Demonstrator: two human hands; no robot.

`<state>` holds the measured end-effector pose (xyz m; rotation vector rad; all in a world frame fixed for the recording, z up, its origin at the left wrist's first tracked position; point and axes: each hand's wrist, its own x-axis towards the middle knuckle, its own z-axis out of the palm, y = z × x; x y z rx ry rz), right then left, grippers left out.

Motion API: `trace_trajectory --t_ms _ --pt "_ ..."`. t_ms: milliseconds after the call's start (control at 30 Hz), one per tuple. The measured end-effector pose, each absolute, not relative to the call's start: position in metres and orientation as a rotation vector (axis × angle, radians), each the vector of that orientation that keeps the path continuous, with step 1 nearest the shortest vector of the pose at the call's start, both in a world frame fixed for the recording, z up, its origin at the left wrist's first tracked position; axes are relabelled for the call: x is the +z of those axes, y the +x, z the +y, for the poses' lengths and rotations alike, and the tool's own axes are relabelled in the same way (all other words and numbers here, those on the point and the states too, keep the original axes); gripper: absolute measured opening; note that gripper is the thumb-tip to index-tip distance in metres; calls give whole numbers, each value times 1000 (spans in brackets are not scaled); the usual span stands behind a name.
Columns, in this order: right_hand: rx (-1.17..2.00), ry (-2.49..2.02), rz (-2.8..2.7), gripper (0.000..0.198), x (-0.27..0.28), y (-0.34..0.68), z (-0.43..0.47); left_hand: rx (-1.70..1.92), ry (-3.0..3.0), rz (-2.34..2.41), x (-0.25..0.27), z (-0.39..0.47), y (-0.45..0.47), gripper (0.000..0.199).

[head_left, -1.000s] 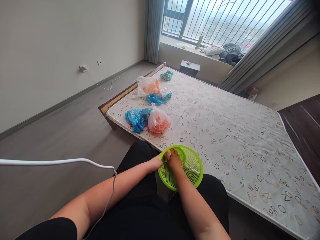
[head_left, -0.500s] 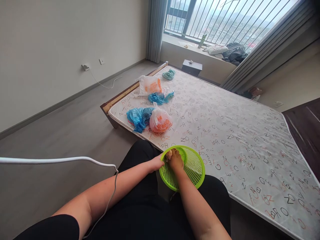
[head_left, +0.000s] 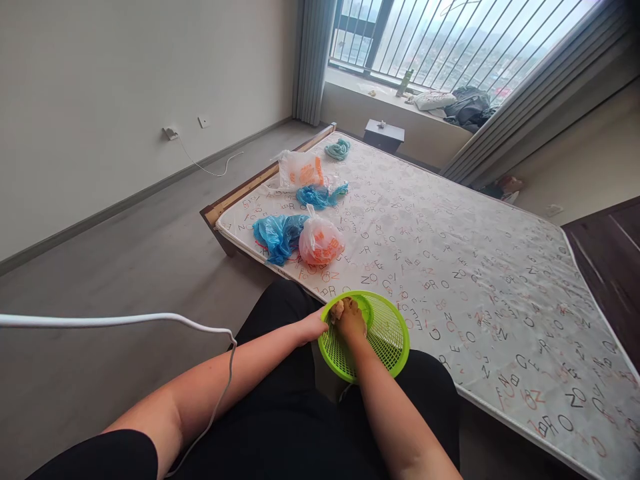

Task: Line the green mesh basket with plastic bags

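A bright green plastic mesh basket [head_left: 393,333] is tilted between my knees, its open mouth facing me. My left hand [head_left: 314,327] grips the basket's left rim, with most of its fingers hidden behind the wall. Inside the basket is my right hand [head_left: 353,323], fingers curled and pressing against the inner left wall. A small crumpled beige wad [head_left: 337,311], perhaps cloth or tissue, shows at its fingertips.
A letter-patterned mattress [head_left: 440,267] on a wooden bed frame lies ahead. On it are a blue plastic bag [head_left: 280,237], a tied white-and-orange bag [head_left: 321,241], another blue bag [head_left: 317,195] and a teal coil [head_left: 338,149]. A white cable [head_left: 125,321] crosses my left arm.
Almost nothing differs. The basket and both hands stay in nearly the same place.
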<state>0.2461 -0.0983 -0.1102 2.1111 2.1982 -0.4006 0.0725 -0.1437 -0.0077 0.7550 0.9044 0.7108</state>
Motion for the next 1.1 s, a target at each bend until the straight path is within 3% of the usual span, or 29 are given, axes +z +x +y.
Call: trace_trajectory --t_ms 1100 --pt "-402 2110 2178 60 -98 244 -102 678 826 932 -15 -143 71 86"
